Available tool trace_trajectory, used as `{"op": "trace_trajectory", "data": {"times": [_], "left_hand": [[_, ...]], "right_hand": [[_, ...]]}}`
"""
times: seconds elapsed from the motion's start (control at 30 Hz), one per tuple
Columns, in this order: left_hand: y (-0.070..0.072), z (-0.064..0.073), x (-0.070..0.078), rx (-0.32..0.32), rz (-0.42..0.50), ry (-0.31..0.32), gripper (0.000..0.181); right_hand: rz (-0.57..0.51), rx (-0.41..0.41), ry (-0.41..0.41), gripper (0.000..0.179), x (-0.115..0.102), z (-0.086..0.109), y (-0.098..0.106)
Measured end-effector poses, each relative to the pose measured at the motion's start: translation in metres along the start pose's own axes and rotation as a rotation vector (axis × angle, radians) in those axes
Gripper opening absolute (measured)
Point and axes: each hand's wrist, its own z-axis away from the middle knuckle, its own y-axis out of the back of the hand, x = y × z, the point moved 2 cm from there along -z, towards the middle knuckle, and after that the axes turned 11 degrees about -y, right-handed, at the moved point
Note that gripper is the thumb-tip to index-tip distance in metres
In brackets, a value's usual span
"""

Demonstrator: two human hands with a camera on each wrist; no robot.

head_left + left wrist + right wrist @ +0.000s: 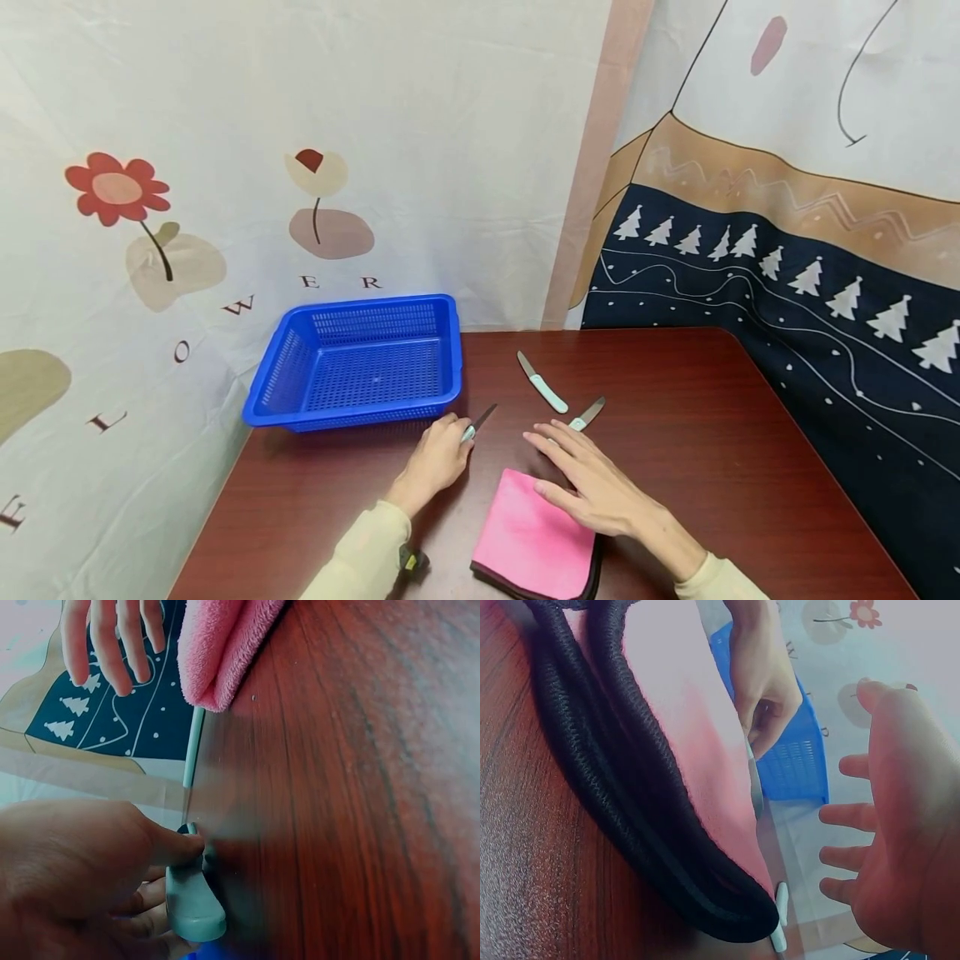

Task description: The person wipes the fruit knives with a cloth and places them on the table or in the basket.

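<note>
My left hand point(437, 461) grips a small knife by its pale mint handle point(193, 900), in front of the basket's near right corner. Its dark blade point(486, 415) points away and to the right. Fingers spread, my right hand point(592, 483) hovers over the far right edge of a folded pink cloth point(528, 533) with dark trim. Just beyond those fingertips lies a second mint-handled knife point(592, 412), its handle partly hidden by the hand. A third knife point(546, 392) rests farther back, blade toward the wall. In the right wrist view the right palm point(915, 817) holds nothing.
A blue plastic basket point(258, 414) with perforated walls stands at the back left of the dark red wooden table point(697, 433). Printed fabric point(480, 167) hangs behind the table and along its right side. A dark wrist strap point(412, 560) shows by the left sleeve.
</note>
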Motion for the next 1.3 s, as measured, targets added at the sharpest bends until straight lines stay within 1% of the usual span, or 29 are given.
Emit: {"op": "trace_trajectory", "data": {"times": [0.13,0.17,0.2,0.27,0.3,0.33,0.4,0.43,0.5,0.53,0.57,0.63,0.73,0.87,1.03,1.17,1.3], "left_hand": [[0.004,-0.001,0.004,0.008,0.037,0.024,0.008],[0.008,-0.002,0.007,0.014,0.053,0.026,0.009],[0.009,-0.001,0.008,0.025,0.061,0.021,0.008],[0.019,-0.001,0.016,0.041,0.104,0.018,0.006],[0.021,-0.001,0.018,0.057,0.118,0.006,0.005],[0.028,-0.001,0.023,0.067,0.136,-0.002,0.004],[0.032,0.001,0.025,0.108,0.155,-0.032,0.006],[0.040,0.000,0.032,0.116,0.175,-0.030,0.007],[0.050,0.000,0.041,0.142,0.185,-0.033,0.007],[0.059,0.000,0.049,0.145,0.196,-0.020,0.008],[0.064,-0.001,0.053,0.152,0.199,-0.013,0.008],[0.081,-0.003,0.068,0.142,0.218,0.029,0.009],[0.090,-0.005,0.077,0.132,0.232,0.072,0.011],[0.098,-0.004,0.082,0.143,0.276,0.103,0.014],[0.107,0.000,0.085,0.194,0.321,0.139,0.017],[0.115,0.004,0.086,0.227,0.365,0.168,0.013],[0.122,0.007,0.085,0.237,0.411,0.188,0.009]], "right_hand": [[-0.011,-0.004,-0.002,0.065,-0.001,0.000,0.000],[-0.017,-0.010,-0.006,0.064,-0.001,0.000,0.000],[-0.022,-0.014,-0.010,0.064,-0.001,0.000,0.000],[-0.034,-0.019,-0.015,0.064,-0.001,0.001,0.001],[-0.041,-0.023,-0.022,0.064,-0.001,0.001,0.002],[-0.047,-0.026,-0.027,0.065,-0.002,0.002,0.003],[-0.060,-0.033,-0.036,0.065,-0.002,0.002,0.004],[-0.068,-0.036,-0.040,0.065,-0.003,0.003,0.005],[-0.088,-0.047,-0.049,0.066,-0.004,0.003,0.007],[-0.095,-0.051,-0.052,0.066,-0.005,0.004,0.008],[-0.102,-0.053,-0.053,0.067,-0.005,0.004,0.009],[-0.112,-0.057,-0.055,0.068,-0.006,0.005,0.011],[-0.120,-0.069,-0.062,0.069,-0.007,0.007,0.012],[-0.139,-0.091,-0.080,0.069,-0.009,0.009,0.015],[-0.141,-0.116,-0.095,0.071,-0.015,0.013,0.017],[-0.128,-0.134,-0.109,0.073,-0.019,0.017,0.017],[-0.120,-0.169,-0.126,0.075,-0.020,0.021,0.015]]}}
